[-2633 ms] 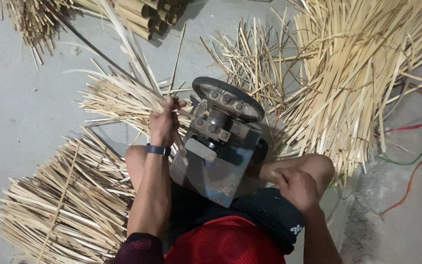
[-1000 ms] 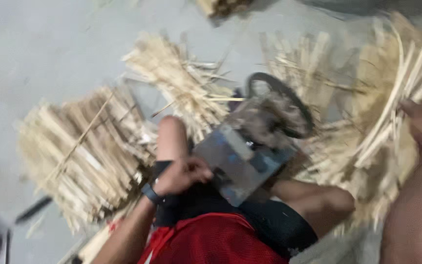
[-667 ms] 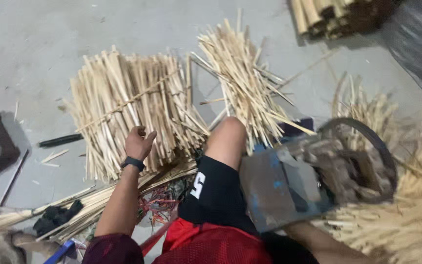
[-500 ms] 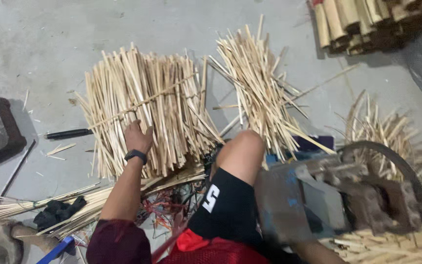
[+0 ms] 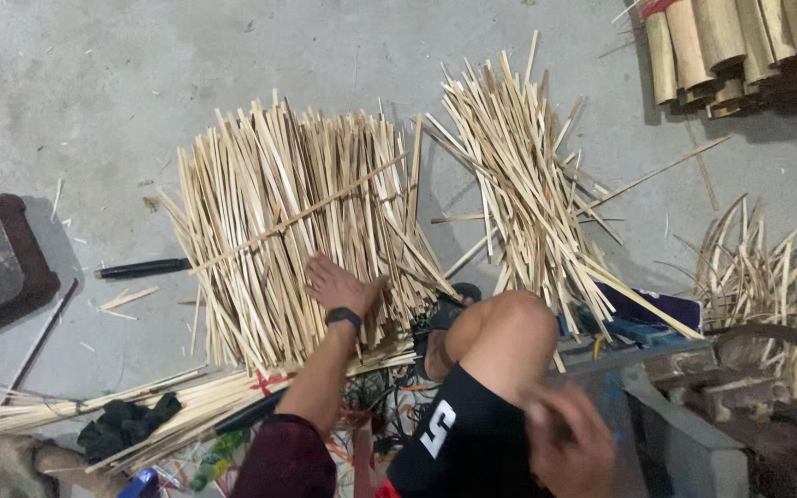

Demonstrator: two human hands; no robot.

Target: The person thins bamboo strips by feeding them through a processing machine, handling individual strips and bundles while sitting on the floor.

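While the left hand [image 5: 339,286] lies flat & open on the big bundle of bamboo strips [image 5: 292,221] on the floor, it looks like the grab-some-sticks step; next it must curl round a few. Strips run long-ways away from the person, tips up-frame. Right hand [image 5: 569,443] is blurry by the knee, grip can't tell

The left hand [image 5: 339,286], at the grey metal machine [image 5: 694,433] 2.6 seconds ago, now lies flat on the tied bundle of pale split bamboo strips [image 5: 297,221]. The right hand [image 5: 569,443], then resting beside the knee [image 5: 505,337], is now blurred, just below it.
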